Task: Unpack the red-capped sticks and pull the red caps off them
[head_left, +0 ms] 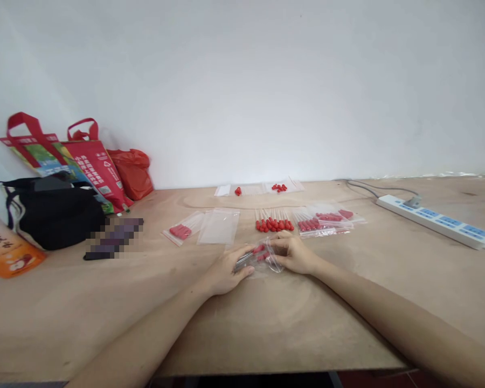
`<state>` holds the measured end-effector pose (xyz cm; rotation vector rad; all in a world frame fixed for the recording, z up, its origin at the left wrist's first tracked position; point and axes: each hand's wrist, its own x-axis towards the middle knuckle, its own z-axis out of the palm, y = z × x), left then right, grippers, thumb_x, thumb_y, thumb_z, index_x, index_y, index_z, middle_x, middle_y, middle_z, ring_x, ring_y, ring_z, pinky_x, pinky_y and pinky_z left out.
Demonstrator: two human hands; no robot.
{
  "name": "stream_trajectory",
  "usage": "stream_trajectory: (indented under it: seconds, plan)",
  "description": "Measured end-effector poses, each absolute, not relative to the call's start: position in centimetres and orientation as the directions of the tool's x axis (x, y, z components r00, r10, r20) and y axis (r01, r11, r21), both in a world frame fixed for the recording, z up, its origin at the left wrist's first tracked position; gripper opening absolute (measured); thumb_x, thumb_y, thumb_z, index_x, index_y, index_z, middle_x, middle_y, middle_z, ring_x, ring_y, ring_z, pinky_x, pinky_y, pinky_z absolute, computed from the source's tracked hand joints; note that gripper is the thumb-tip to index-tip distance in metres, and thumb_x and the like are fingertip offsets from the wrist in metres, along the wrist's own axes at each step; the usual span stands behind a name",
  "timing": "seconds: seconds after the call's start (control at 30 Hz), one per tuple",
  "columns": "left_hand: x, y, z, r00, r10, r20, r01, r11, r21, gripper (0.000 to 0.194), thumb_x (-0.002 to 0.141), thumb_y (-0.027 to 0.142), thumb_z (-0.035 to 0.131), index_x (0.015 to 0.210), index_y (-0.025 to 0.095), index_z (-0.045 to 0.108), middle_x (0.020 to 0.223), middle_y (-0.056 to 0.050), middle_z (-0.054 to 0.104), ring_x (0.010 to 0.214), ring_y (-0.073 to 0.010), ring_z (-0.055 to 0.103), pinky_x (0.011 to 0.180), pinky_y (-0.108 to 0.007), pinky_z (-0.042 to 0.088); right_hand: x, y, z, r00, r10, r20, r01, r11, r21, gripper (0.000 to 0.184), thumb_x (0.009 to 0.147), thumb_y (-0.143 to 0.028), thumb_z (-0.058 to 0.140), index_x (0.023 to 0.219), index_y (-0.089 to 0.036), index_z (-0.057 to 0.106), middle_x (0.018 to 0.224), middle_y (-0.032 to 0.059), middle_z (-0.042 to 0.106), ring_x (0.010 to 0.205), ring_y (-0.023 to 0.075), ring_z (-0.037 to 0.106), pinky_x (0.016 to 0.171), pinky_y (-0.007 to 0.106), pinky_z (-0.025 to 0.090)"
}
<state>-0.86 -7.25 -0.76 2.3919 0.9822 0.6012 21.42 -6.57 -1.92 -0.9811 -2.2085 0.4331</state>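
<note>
In the middle of the table a clear zip-lock bag (pixel 274 263) lies between my two hands. My left hand (pixel 228 270) is closed around a bundle of thin sticks (pixel 243 261), whose red ends (pixel 261 252) are inside or behind the clear plastic; I cannot tell exactly which. At the bag's right side, my right hand (pixel 297 254) pinches its zip edge between thumb and fingers. Just beyond my hands lies a row of red-tipped sticks (pixel 274 223), red ends toward me. An unfilled zip-lock bag (pixel 219 226) is flat to the left of them.
Bags of red-tipped sticks lie at right (pixel 321 220) and left (pixel 180 231). Farther back are bags with red pieces (pixel 279 187). A power strip (pixel 436 221) is at right. Shopping bags (pixel 92 167), a black cloth bag (pixel 60 215) and an orange pouch (pixel 12 250) stand at left.
</note>
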Motion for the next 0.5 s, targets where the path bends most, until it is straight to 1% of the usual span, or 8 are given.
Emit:
stream_trajectory:
  seconds: [0.07,0.13,0.27,0.33,0.43,0.5]
  plan:
    - [-0.87,-7.30,-0.70,0.661,0.723,0.201,0.512,-0.630,0.583,0.045,0.079,0.027,0.052,0.123,0.024,0.042,0.126,-0.004,0.048,0.114,-0.0200,0.045,0.097,-0.037,0.036,21.31,-6.46,-1.90,-0.534,0.717,0.448,0.510,0.696,-0.505,0.031,0.075,-0.032,0.059,0.104,-0.021,0.060,0.096,0.0075,0.060,0.089,0.0186,0.051,0.082,0.034,0.039]
    - [-0.87,-7.34,-0.65,0.668,0.718,0.197,0.510,-0.634,0.580,0.047,0.079,0.028,0.052,0.124,0.024,0.041,0.127,-0.004,0.048,0.115,-0.0196,0.045,0.097,-0.037,0.035,21.31,-6.47,-1.84,-0.578,0.688,0.438,0.509,0.724,-0.466,0.033,0.076,-0.030,0.057,0.108,-0.020,0.058,0.099,0.0082,0.059,0.091,0.0190,0.051,0.083,0.034,0.038]
    - [-0.84,-7.43,-0.65,0.675,0.714,0.186,0.527,-0.642,0.557,0.048,0.080,0.029,0.051,0.127,0.025,0.038,0.129,-0.004,0.046,0.117,-0.0196,0.043,0.098,-0.038,0.035,21.33,-6.60,-1.72,-0.588,0.706,0.395,0.578,0.708,-0.405,0.036,0.076,-0.032,0.057,0.109,-0.018,0.056,0.096,0.0091,0.058,0.090,0.0204,0.049,0.081,0.035,0.038]
    - [-0.83,-7.44,-0.70,0.663,0.727,0.178,0.553,-0.636,0.538,0.049,0.080,0.030,0.051,0.127,0.025,0.037,0.131,-0.005,0.044,0.120,-0.0206,0.039,0.100,-0.040,0.033,21.28,-6.61,-1.71,-0.573,0.731,0.371,0.615,0.682,-0.395,0.034,0.075,-0.033,0.057,0.105,-0.017,0.056,0.091,0.0088,0.057,0.087,0.0206,0.047,0.078,0.034,0.039]
    - [-0.82,-7.40,-0.72,0.646,0.748,0.154,0.597,-0.621,0.508,0.050,0.080,0.033,0.051,0.127,0.023,0.038,0.133,-0.007,0.041,0.125,-0.0223,0.033,0.102,-0.043,0.029,21.16,-6.53,-1.80,-0.556,0.745,0.368,0.629,0.667,-0.399,0.024,0.075,-0.032,0.057,0.093,-0.017,0.055,0.088,0.0078,0.055,0.084,0.0195,0.046,0.076,0.033,0.038]
    - [-0.82,-7.39,-0.63,0.652,0.749,0.119,0.620,-0.617,0.485,0.051,0.081,0.036,0.049,0.128,0.022,0.037,0.136,-0.008,0.037,0.127,-0.0225,0.028,0.103,-0.043,0.027,21.07,-6.48,-1.88,-0.537,0.761,0.365,0.632,0.649,-0.423,0.018,0.073,-0.029,0.059,0.084,-0.016,0.053,0.083,0.0063,0.054,0.079,0.0180,0.045,0.072,0.031,0.039]
